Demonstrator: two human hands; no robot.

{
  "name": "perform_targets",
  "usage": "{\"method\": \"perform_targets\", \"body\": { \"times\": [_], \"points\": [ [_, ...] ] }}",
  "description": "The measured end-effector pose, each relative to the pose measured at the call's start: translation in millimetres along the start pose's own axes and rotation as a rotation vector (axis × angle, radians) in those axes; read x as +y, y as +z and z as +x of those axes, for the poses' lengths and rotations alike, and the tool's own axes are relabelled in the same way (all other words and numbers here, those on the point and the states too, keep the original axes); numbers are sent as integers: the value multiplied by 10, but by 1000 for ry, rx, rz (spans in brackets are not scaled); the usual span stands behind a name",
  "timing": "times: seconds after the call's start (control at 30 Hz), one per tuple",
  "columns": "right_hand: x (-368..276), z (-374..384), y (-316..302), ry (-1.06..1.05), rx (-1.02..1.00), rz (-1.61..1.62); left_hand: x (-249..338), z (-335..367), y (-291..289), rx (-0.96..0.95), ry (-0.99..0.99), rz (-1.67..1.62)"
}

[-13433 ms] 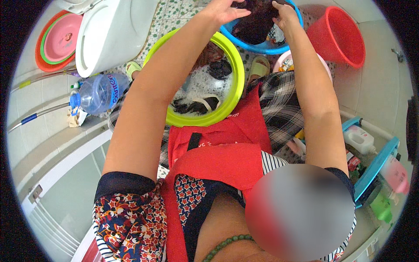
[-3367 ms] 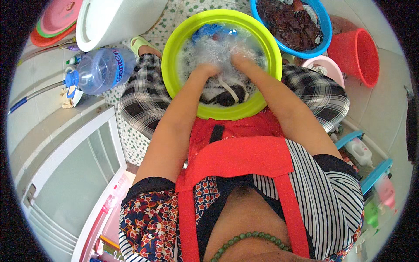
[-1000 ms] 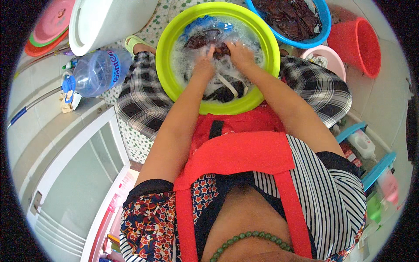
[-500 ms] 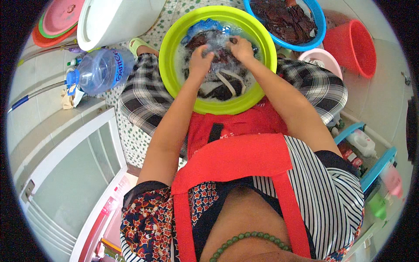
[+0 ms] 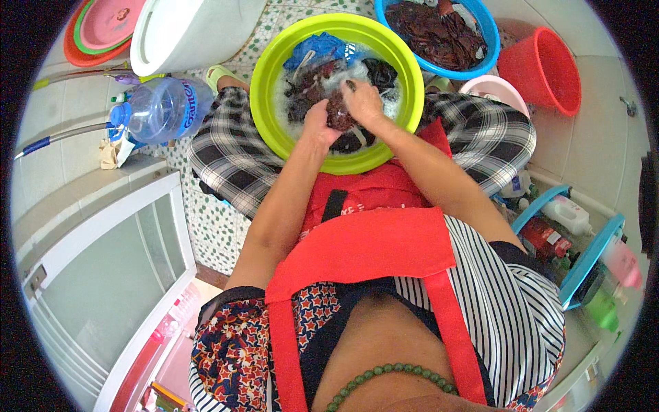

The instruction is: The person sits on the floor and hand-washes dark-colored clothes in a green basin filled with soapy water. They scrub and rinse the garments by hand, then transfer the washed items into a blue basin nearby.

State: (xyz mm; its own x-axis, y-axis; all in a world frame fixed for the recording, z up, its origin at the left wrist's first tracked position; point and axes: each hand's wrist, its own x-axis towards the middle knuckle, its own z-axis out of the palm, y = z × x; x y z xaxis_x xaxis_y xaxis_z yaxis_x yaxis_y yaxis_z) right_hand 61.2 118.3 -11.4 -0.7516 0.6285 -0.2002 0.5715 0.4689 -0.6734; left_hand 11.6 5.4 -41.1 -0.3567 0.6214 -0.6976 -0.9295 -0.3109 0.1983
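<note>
A lime-green basin (image 5: 263,89) of sudsy water sits between my knees. In it lie wet clothes: a blue piece (image 5: 314,49) at the far side and black cloth (image 5: 379,72) at the right. My left hand (image 5: 321,123) is closed on a bunched dark brown cloth (image 5: 338,114), low in the middle of the basin. Against the upper right of that bunch, my right hand (image 5: 362,103) grips the same cloth, fingers curled over it. The hands are close together, and their fingertips are partly hidden by cloth and suds.
A blue tub (image 5: 492,51) of dark wet clothes stands at the far right, beside a red bucket (image 5: 542,72) and a pink basin (image 5: 504,88). At the left are a large clear bottle (image 5: 161,110) and a white tub (image 5: 199,34). A blue-edged rack (image 5: 590,261) holds bottles.
Both hands have come nearer to me and closer together, now gathering the dark brown cloth. A pale strap in the near part of the basin is mostly covered. The view has shifted slightly.
</note>
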Motion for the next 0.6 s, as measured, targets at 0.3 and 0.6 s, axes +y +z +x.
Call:
{"method": "perform_targets", "body": {
  "times": [0.3,0.6],
  "points": [
    [219,-48,-154,-346,-291,36,190,-143,-54,116,68,57],
    [395,250,-82,-26,-276,563,123,-329,28,140,30,311]
  ]
}}
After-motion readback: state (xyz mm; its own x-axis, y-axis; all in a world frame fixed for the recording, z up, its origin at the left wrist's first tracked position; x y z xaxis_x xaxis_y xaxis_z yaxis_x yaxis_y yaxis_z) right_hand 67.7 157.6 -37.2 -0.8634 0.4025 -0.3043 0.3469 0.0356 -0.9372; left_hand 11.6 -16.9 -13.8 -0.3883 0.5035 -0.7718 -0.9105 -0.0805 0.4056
